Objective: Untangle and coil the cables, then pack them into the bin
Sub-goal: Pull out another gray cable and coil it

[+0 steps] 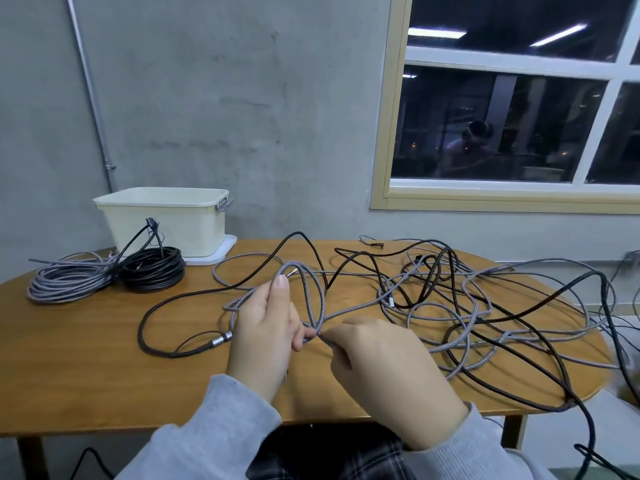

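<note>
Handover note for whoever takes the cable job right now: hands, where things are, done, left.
Left hand: holds a loop of the grey braided cable, thumb up by the top of the loop.
Right hand: pinches the same grey cable just right of the left hand.
Bin: back left of the table; its inside is not visible.
Done: one grey coil and one black coil lie side by side in front of the bin, not yet packed.
Left: the tangle of grey and dark cables on the right half, some hanging over the table edge; coil each, then pack all.
</note>
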`<state>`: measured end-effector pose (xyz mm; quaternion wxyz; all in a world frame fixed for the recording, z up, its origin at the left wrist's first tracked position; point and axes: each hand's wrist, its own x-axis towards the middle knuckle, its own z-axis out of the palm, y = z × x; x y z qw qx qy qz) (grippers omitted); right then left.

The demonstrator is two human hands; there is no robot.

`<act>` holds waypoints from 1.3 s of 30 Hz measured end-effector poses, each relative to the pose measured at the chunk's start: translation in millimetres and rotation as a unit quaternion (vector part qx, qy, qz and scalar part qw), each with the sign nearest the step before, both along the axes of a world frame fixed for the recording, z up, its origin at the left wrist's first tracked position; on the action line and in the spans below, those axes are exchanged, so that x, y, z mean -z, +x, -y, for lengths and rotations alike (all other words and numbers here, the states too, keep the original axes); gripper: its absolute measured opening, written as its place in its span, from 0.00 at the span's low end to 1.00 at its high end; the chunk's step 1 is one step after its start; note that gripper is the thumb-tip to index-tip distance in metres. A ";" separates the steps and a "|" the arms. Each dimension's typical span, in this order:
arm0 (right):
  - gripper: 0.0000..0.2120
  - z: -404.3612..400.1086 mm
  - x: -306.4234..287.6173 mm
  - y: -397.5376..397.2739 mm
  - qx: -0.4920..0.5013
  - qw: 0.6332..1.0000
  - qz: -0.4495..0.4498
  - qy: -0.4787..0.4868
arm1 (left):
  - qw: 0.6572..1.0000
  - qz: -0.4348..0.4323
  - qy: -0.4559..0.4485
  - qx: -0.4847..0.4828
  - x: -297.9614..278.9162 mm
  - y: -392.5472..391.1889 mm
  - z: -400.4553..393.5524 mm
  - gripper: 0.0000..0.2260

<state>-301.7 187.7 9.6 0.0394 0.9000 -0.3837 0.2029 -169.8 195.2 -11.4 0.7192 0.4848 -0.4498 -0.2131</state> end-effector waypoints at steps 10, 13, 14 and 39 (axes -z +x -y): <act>0.20 -3.9 4.2 -0.4 -0.066 0.995 0.040 0.059 | 0.993 0.118 0.003 -0.030 14.6 3.3 0.3 0.21; 0.14 3.7 -4.5 -10.7 -0.034 0.995 0.036 0.081 | 0.991 0.128 0.016 -0.036 13.3 10.8 -1.9 0.24; 0.10 6.4 -8.4 -16.7 -0.027 0.995 0.038 0.084 | 0.990 0.133 0.021 -0.034 12.7 13.9 -2.4 0.22; 0.23 17.8 2.3 -10.7 -0.056 0.947 0.313 -0.054 | 0.951 0.043 0.093 0.292 15.3 2.8 -15.1 0.34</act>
